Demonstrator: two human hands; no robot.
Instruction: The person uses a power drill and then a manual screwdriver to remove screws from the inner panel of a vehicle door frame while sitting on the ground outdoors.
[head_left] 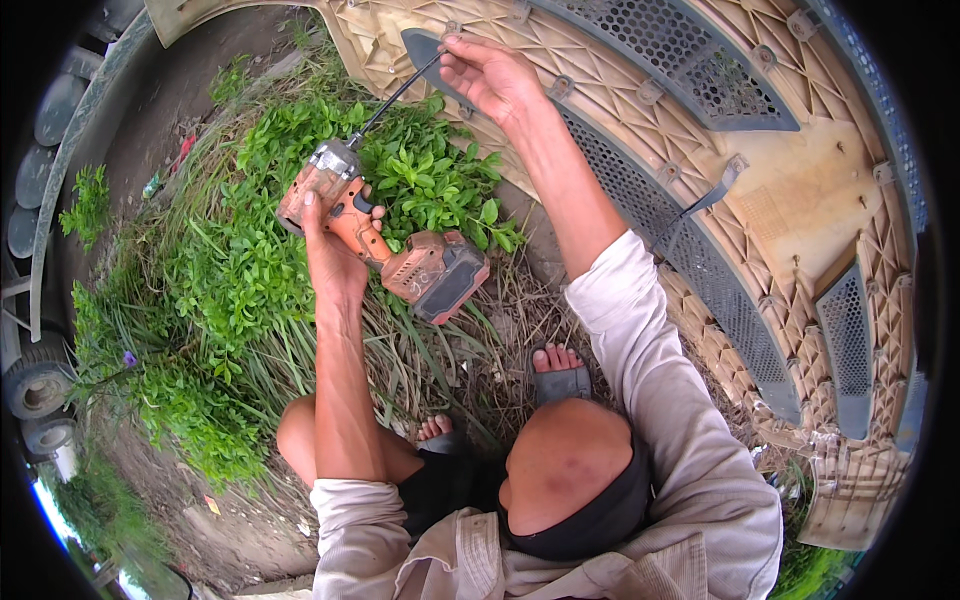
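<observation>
Outdoors in daylight, leafy green weeds [250, 260] and dry straw-like grass [500, 340] cover bare brown dirt ground [190, 90].

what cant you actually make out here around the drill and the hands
Head view only:
- Tip of the flexible shaft: hidden under the right hand where it meets the beige plastic panel.
- Trigger of the orange cordless drill: covered by the left hand.
- Any fastener being worked on: hidden by the right hand's fingers.
- Panel's far side: cut off by the dark fisheye rim.
</observation>
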